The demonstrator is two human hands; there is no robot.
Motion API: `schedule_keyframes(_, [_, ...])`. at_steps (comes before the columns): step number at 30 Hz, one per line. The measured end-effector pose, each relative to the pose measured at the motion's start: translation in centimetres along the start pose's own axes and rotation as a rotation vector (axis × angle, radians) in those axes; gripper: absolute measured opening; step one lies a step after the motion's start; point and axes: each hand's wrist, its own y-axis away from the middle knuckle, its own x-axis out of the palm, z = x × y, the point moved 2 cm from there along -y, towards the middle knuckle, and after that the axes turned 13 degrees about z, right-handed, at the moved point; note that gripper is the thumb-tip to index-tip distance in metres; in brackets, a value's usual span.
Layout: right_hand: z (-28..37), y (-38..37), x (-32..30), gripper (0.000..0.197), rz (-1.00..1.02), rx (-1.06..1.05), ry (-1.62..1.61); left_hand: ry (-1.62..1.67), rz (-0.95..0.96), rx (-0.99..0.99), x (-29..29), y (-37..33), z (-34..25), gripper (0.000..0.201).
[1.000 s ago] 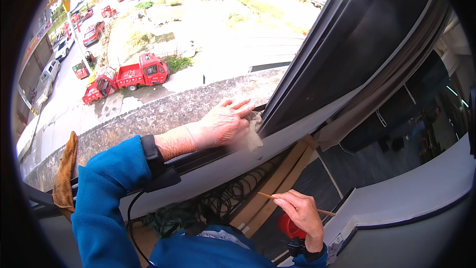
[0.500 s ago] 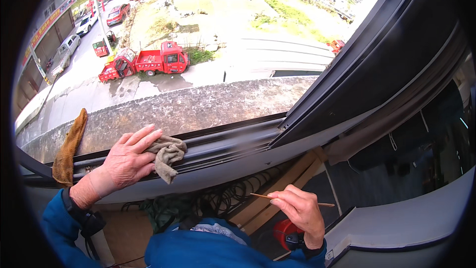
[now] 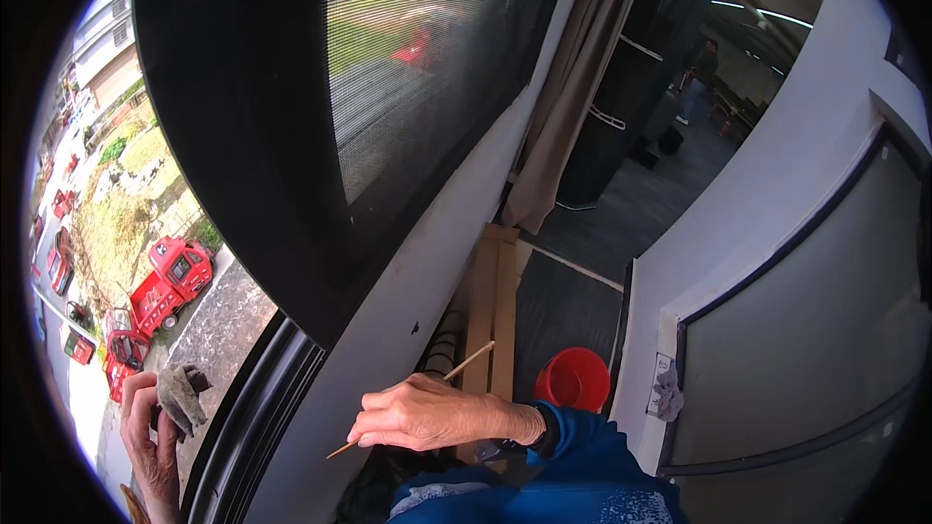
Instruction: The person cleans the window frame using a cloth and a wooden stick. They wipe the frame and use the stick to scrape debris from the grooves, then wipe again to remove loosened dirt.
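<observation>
At the lower left, my left hand [image 3: 153, 446] is closed on a crumpled grey rag [image 3: 183, 396], above the stone ledge [image 3: 228, 320] outside the window. The black metal window track [image 3: 257, 422] runs just to the right of that hand. My right hand [image 3: 427, 412] is closed around a thin wooden stick [image 3: 473, 361], like a chopstick, whose ends show on both sides of the fist. It is held in front of the white wall under the window. A bit of brown cloth [image 3: 132, 503] shows at the lower left rim.
A dark-framed window sash with mesh [image 3: 417, 68] stands on the upper left. Below and ahead are wooden boards [image 3: 495, 301], a red bucket [image 3: 573, 378] and coiled hose [image 3: 442, 354]. A frosted panel [image 3: 806, 330] is on the right. Another person [image 3: 697, 82] stands far off indoors.
My view has swung right, towards the room. My left hand has lifted the rag off the window track. My right hand has turned over, the stick still in it.
</observation>
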Motion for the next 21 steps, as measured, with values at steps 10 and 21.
schedule_keyframes(10, [-1.1,6.2,0.4,0.022,-0.161,0.241,0.032,-0.224,0.043,0.607,12.1,-14.3,-0.2,0.024])
schedule_keyframes(21, [1.3,5.2,1.4,0.023,-0.18,0.319,0.016,-0.325,0.306,0.34,8.9,-9.3,1.3,0.022])
